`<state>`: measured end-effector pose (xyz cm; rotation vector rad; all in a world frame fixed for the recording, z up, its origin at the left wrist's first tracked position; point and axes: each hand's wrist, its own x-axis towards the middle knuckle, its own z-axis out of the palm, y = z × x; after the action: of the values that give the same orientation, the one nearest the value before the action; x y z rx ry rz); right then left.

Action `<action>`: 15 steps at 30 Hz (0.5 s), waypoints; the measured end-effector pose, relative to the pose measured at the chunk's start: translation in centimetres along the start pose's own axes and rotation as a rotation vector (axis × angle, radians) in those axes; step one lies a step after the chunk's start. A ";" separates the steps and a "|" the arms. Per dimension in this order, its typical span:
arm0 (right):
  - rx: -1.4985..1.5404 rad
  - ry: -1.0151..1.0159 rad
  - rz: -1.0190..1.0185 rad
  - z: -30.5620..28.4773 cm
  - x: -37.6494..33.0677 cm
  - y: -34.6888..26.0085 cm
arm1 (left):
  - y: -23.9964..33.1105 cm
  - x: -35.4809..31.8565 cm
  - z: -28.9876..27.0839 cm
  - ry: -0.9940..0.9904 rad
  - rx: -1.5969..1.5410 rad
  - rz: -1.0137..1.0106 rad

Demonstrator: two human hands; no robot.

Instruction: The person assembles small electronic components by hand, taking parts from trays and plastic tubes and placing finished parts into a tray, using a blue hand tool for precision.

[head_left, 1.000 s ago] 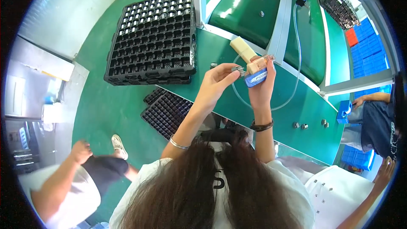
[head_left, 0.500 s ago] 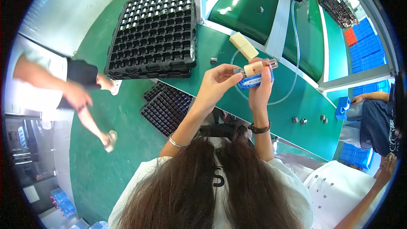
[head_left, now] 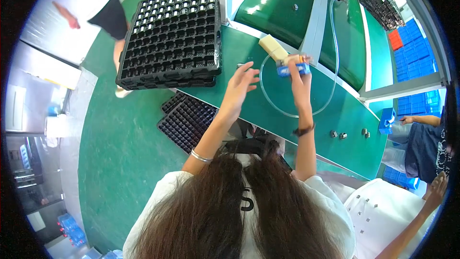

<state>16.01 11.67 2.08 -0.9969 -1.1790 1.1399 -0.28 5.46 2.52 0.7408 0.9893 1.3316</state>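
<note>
**Small blue tool held over the green bench, free hand open beside it**

Taking the stack of black cell trays (head_left: 172, 38) as the landmark: it sits on the green bench (head_left: 249, 100), overhanging its near edge, and a nudge from the forearm could tip it toward the loose trays (head_left: 189, 120) lying on the floor below it. To the right of the stack, a clear hose (head_left: 268, 103) loops across the bench; it looks likely to snag on a wrist and drag whatever it feeds.

Further right, the right hand (head_left: 298, 79) has its fingers closed around a small blue tool (head_left: 292, 68), raised above the bench beside a pale block (head_left: 273, 48). The grip looks slight, so I judge a slip possible. The left hand (head_left: 239, 84), between the stack and the tool, holds nothing, fingers spread.

What the tool's tip touches is hidden by the fingers. Small metal parts (head_left: 338, 135) far right of the stack are too small to identify. Long hair covers the bench's nearest stretch.
</note>
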 end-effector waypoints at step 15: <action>-0.820 -0.006 -0.215 -1.0 8.8 7.5 | -0.1 -2.4 -2.7 -0.016 -0.029 -0.080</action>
<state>16.22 21.61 -3.92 -1.4203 -1.7641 0.4664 -2.56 2.84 1.70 0.6827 0.9754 1.2663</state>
